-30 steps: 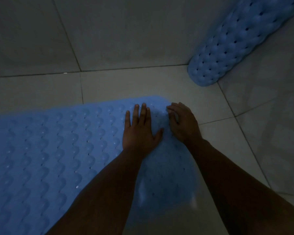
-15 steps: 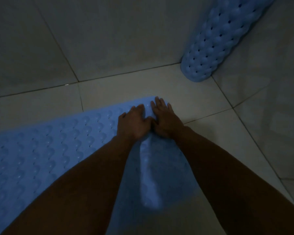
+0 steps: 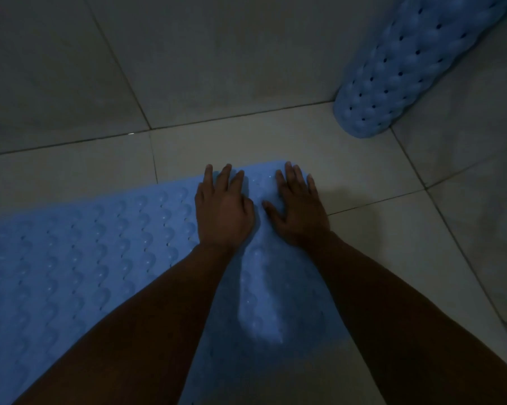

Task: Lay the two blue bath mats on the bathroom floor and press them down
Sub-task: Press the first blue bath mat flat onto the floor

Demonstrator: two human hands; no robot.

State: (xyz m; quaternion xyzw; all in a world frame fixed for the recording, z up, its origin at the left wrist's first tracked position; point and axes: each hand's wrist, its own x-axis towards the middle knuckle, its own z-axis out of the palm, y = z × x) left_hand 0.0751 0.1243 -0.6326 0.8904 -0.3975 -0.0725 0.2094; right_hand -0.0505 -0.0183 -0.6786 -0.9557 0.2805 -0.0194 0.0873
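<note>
Two blue bath mats are in view: one flat mat (image 3: 80,258) spread across the lower left and centre of the frame, and one rolled mat (image 3: 404,68) at the upper right, standing in the corner. Two hands show, the left hand (image 3: 221,213) and the right hand (image 3: 297,210), side by side just above the centre, each with fingers straight on the flat mat's far end. Two bare forearms run down to the bottom edge. The tiled floor (image 3: 246,141) shows several pale tiles divided by dark grout lines.
</note>
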